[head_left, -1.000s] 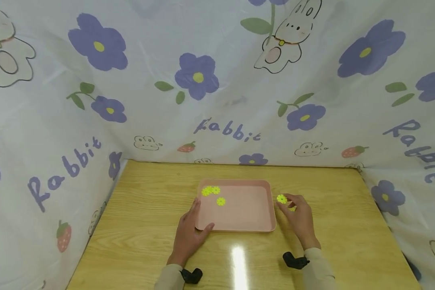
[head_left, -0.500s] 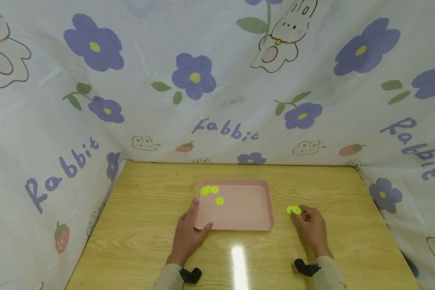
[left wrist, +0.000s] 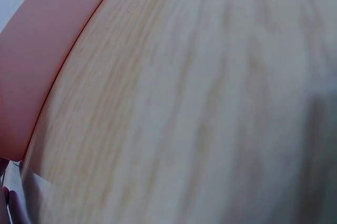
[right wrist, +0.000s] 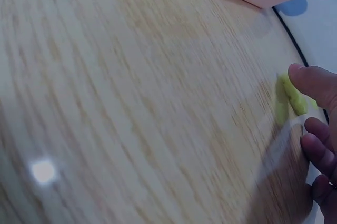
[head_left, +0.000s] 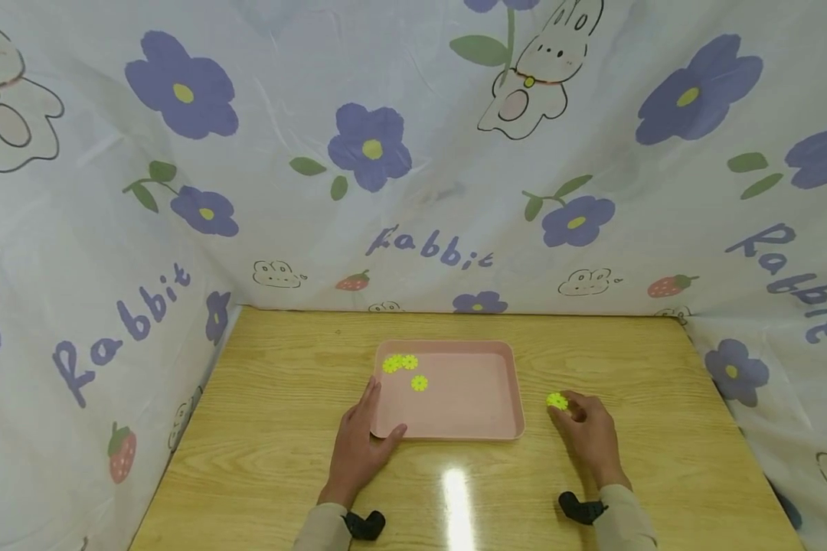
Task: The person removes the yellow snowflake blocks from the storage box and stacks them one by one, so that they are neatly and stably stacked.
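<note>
A shallow pink tray [head_left: 469, 402] lies on the wooden table. Toward its back left are several small yellow-green flower-shaped pieces [head_left: 410, 362], with a single flower-shaped piece [head_left: 420, 383] just in front of them. My left hand [head_left: 360, 444] rests at the tray's front left corner, fingers fairly straight along the left side and thumb by the front rim. Right of the tray, my right hand [head_left: 590, 434] pinches a yellow-green flower-shaped piece [head_left: 557, 401] between thumb and fingers. In the right wrist view, that piece [right wrist: 295, 95] shows under the thumb, close over the table.
White cloth [head_left: 434, 176] printed with rabbits and purple flowers hangs at the back and both sides of the table [head_left: 276, 383]. Each wrist carries a black device, one by the left sleeve [head_left: 365, 525] and one by the right sleeve [head_left: 580, 508].
My right hand has moved away from the tray, right and toward me. Two flower pieces showed side by side at its fingertips half a second ago; one shows now. My left hand stays.
</note>
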`<control>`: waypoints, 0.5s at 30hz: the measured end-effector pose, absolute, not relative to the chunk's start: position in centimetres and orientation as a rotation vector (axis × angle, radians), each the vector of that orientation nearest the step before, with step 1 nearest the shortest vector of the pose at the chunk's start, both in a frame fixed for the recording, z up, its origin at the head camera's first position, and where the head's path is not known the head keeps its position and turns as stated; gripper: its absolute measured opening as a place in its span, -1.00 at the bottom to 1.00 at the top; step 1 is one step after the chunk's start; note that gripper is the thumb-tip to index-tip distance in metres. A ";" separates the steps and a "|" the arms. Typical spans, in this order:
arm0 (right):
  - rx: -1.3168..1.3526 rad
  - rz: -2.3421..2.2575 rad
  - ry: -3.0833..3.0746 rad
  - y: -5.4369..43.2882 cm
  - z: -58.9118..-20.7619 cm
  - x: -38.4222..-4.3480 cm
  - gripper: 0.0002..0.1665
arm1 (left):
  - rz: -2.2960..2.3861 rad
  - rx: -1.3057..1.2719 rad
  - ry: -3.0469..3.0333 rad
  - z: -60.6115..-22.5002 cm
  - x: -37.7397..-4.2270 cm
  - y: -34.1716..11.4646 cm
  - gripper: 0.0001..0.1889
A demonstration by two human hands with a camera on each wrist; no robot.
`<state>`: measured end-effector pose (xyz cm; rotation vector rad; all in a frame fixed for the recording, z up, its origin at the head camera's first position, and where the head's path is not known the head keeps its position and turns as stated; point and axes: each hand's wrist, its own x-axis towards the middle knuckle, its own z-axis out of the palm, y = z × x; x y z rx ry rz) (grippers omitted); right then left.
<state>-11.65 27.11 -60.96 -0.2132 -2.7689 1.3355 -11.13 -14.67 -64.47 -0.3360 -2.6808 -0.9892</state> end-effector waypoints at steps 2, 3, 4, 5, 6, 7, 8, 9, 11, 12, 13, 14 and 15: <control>-0.203 1.325 -2.772 27.1 -61.1 -11.7 -0.42 | -0.992 -0.335 -2.687 -64.5 -11.1 -14.7 -0.04; -0.198 1.318 -2.770 27.1 -61.2 -11.7 -0.42 | -0.993 -0.334 -2.690 -64.5 -11.1 -14.7 -0.04; -0.193 1.310 -2.770 27.1 -61.3 -11.7 -0.42 | -0.995 -0.333 -2.692 -64.5 -11.1 -14.7 -0.04; -0.191 1.307 -2.769 27.1 -61.3 -11.8 -0.42 | -0.999 -0.331 -2.695 -64.5 -11.1 -14.7 -0.04; -0.191 1.302 -2.770 27.1 -61.4 -11.8 -0.42 | -0.999 -0.327 -2.699 -64.5 -11.1 -14.7 -0.04; -0.192 1.297 -2.773 27.1 -61.4 -11.8 -0.43 | -0.999 -0.325 -2.701 -64.5 -11.1 -14.7 -0.04; -0.194 1.291 -2.777 27.1 -61.4 -11.8 -0.43 | -1.004 -0.320 -2.707 -64.5 -11.1 -14.7 -0.04; -0.193 1.286 -2.780 27.1 -61.4 -11.8 -0.43 | -1.006 -0.316 -2.711 -64.5 -11.1 -14.7 -0.04; -0.192 1.280 -2.786 27.1 -61.4 -11.8 -0.42 | -1.012 -0.312 -2.718 -64.4 -11.2 -14.7 -0.05; -0.191 1.276 -2.789 27.1 -61.4 -11.9 -0.42 | -1.013 -0.309 -2.722 -64.4 -11.2 -14.7 -0.05; -0.192 1.273 -2.790 27.1 -61.4 -11.9 -0.42 | -1.016 -0.307 -2.724 -64.4 -11.2 -14.7 -0.05; -0.191 1.271 -2.792 27.1 -61.4 -11.9 -0.42 | -1.017 -0.305 -2.726 -64.4 -11.2 -14.7 -0.05; -0.190 1.269 -2.793 27.0 -61.4 -11.9 -0.42 | -1.017 -0.303 -2.725 -64.4 -11.2 -14.7 -0.04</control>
